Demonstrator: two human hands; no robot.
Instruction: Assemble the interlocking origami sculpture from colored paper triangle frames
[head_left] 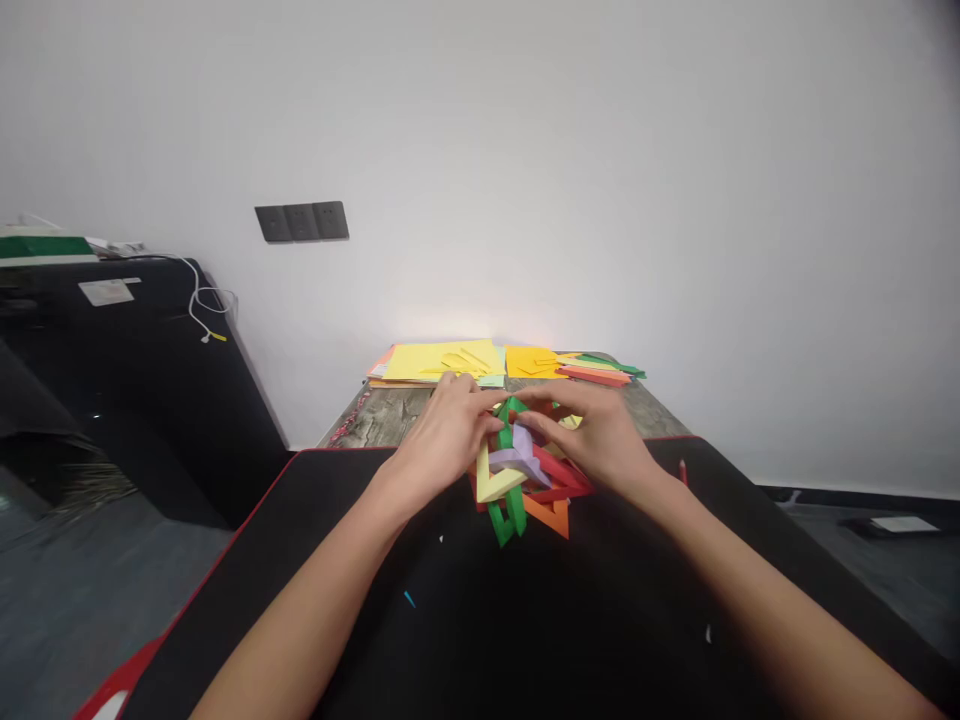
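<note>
A folded-paper model (pixel 517 465) made of interlocked green, purple, pale yellow, red and orange strips is between my hands, over the black mat. My left hand (pixel 450 430) grips its upper left part, with thumb and forefinger at the green peak. On the other side my right hand (pixel 592 425) pinches the same green peak from the right. The fingertips of both hands nearly meet there. Some strips on the model's right side are hidden behind my right hand.
Yellow paper sheets (pixel 405 362) and folded coloured strips (pixel 600 370) lie at the table's back edge. A red pencil (pixel 683 472) is at the right of the black mat (pixel 585 620). A blue scrap (pixel 409 599) lies nearer. A black cabinet (pixel 135 370) stands at the left.
</note>
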